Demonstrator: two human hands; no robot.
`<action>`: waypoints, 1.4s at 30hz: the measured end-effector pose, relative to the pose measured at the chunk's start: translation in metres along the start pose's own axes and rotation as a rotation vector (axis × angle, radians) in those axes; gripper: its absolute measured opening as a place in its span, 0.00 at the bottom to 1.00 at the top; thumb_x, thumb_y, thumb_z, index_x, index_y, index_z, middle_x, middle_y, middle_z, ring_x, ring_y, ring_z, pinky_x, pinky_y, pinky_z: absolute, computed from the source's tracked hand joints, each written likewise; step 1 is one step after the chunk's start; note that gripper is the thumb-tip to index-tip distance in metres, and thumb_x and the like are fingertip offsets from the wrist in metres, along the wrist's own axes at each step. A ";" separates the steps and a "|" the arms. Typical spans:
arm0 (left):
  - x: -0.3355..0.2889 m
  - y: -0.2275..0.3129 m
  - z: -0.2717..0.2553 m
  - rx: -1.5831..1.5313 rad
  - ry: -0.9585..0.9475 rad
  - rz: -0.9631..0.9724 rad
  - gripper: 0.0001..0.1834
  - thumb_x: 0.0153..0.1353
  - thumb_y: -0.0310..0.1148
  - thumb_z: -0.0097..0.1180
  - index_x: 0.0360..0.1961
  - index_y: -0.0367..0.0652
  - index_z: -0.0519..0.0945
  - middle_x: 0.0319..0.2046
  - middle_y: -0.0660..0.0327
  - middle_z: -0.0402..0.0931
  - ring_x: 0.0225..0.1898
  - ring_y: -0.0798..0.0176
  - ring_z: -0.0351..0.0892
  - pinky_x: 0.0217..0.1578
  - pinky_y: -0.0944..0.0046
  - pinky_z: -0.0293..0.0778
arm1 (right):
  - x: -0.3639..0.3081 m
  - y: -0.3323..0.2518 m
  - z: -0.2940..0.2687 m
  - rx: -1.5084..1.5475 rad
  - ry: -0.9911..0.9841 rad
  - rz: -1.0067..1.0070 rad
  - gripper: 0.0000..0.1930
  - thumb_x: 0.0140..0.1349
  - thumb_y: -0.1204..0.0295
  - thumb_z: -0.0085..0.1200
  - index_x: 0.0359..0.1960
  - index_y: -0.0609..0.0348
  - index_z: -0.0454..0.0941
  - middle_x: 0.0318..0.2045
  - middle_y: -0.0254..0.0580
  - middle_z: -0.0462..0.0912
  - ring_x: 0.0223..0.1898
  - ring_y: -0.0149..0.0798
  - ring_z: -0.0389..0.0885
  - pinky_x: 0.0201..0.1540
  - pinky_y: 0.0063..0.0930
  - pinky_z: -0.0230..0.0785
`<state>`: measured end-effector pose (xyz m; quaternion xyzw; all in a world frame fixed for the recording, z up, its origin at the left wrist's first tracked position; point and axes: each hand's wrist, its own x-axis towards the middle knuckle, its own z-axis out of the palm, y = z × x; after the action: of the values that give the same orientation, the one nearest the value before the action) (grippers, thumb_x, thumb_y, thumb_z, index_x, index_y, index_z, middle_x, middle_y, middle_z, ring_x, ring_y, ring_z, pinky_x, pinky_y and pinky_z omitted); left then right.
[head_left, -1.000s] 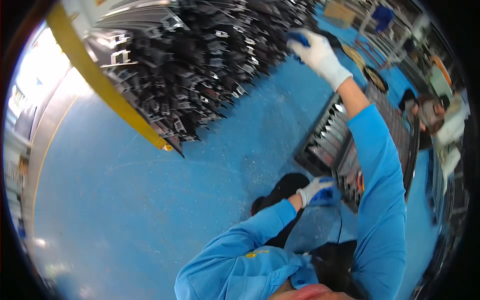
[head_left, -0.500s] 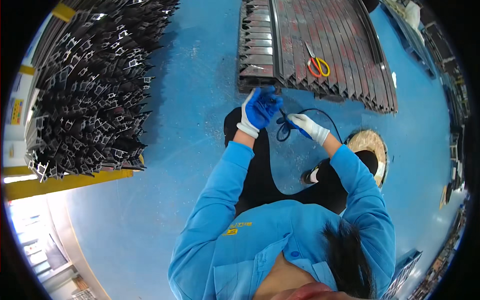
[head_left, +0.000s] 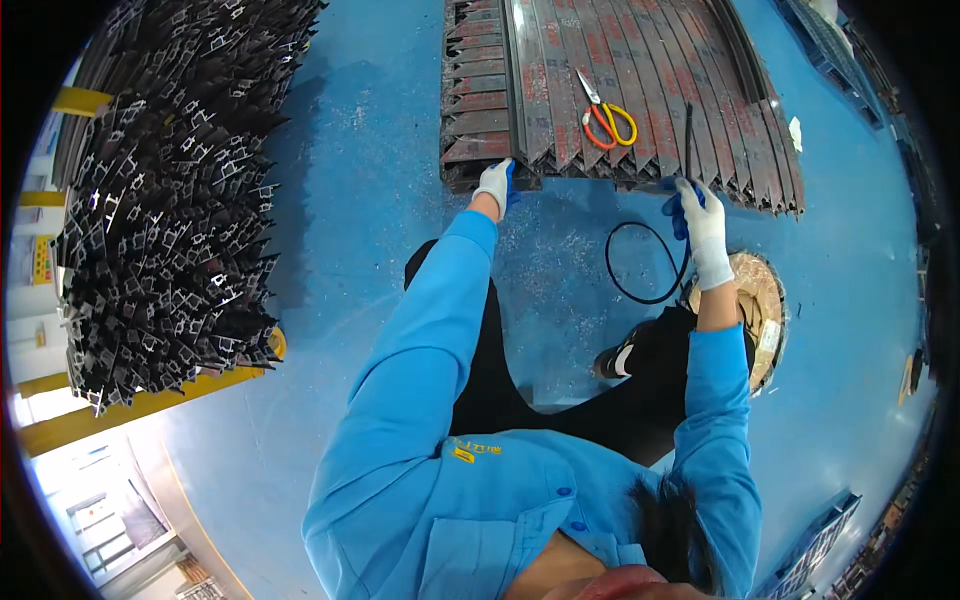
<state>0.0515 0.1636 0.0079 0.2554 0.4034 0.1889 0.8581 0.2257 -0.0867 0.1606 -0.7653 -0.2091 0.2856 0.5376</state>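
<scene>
My left hand [head_left: 495,185], in a white glove with a blue palm, is closed at the near end of a long dark profile [head_left: 520,90] on the stack's left part; its fingertips are partly hidden. My right hand [head_left: 700,215], gloved alike, grips a black rubber strip [head_left: 689,140]. One end of the strip sticks up past the fingers over the stack, while the rest hangs in a loop toward a wrapped roll [head_left: 768,330] on the floor. Scissors [head_left: 605,118] with one red and one yellow handle lie on the stacked profiles [head_left: 640,70], between my hands.
A tall pile of dark profiles [head_left: 170,230] stands to the left on a yellow rack [head_left: 150,400]. A blue crate [head_left: 820,545] is at the lower right. My knees and a shoe [head_left: 615,360] are below the stack, on the blue floor [head_left: 350,180].
My hands have moved apart: the left to the profile end at the stack's corner, the right up and rightward with the strip. The strip's small coil has opened into one wide loop.
</scene>
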 end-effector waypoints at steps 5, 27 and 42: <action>0.020 -0.012 0.012 0.083 0.057 0.031 0.20 0.62 0.45 0.48 0.36 0.36 0.77 0.27 0.55 0.78 0.27 0.55 0.77 0.31 0.59 0.74 | -0.007 -0.003 0.010 -0.080 -0.032 0.005 0.16 0.61 0.65 0.52 0.44 0.64 0.77 0.17 0.29 0.74 0.14 0.21 0.62 0.16 0.12 0.54; 0.019 0.032 -0.062 0.480 0.288 0.178 0.19 0.59 0.45 0.50 0.29 0.38 0.77 0.21 0.54 0.77 0.17 0.58 0.73 0.17 0.62 0.68 | -0.009 0.000 0.000 -0.257 -0.166 -0.084 0.19 0.60 0.65 0.51 0.45 0.70 0.75 0.22 0.42 0.78 0.21 0.33 0.71 0.26 0.24 0.65; 0.045 -0.004 0.002 2.082 0.610 0.746 0.35 0.56 0.47 0.50 0.61 0.37 0.61 0.58 0.38 0.60 0.54 0.42 0.67 0.51 0.48 0.66 | -0.025 -0.008 0.022 -0.587 -0.255 -0.282 0.17 0.59 0.63 0.51 0.42 0.66 0.76 0.28 0.51 0.82 0.29 0.51 0.79 0.33 0.36 0.70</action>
<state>0.0809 0.1834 -0.0204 0.8887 0.4543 0.0600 -0.0123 0.1927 -0.0839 0.1681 -0.8089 -0.4515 0.2294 0.2985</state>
